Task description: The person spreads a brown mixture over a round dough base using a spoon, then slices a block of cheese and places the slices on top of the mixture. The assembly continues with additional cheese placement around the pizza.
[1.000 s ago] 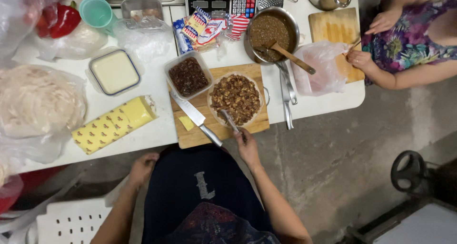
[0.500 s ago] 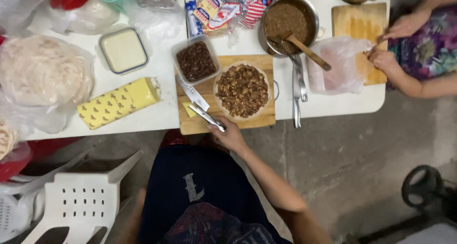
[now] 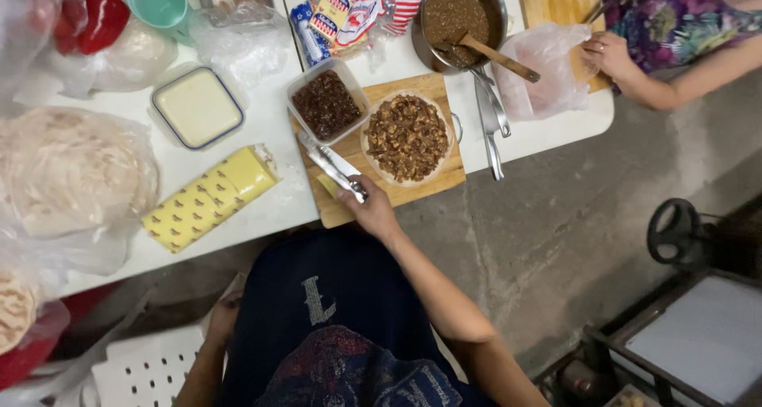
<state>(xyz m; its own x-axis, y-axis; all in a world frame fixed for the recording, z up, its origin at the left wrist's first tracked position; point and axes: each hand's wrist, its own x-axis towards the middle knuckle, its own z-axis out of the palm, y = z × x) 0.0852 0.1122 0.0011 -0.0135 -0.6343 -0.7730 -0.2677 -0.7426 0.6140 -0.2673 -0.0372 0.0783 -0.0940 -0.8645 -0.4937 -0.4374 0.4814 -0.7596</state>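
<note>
My right hand [image 3: 375, 209] rests at the front left corner of a wooden cutting board [image 3: 401, 194], shut on a slim metal utensil [image 3: 340, 177]. Beside the utensil lie a broad knife [image 3: 324, 150] and a small yellow cheese piece [image 3: 327, 187]. On the same board sits a round tortilla [image 3: 407, 137] covered with brown chunky filling. A clear tub of dark filling [image 3: 325, 105] stands at the board's far left. My left hand [image 3: 225, 315] hangs low by a white plastic chair [image 3: 147, 367]; its fingers are hidden.
A pan of brown sauce [image 3: 456, 14] with a wooden spoon [image 3: 498, 56], metal tongs [image 3: 488, 125], a yellow cheese block [image 3: 210, 196], a white lidded container [image 3: 197, 107] and bagged tortillas [image 3: 71, 169] share the table. Another person's hand [image 3: 607, 54] works at the far right. A metal cart [image 3: 690, 343] stands on the floor.
My right hand moved left from the filled tortilla to the board's front left corner. My left hand dropped from the table edge down beside the chair. The view shifted.
</note>
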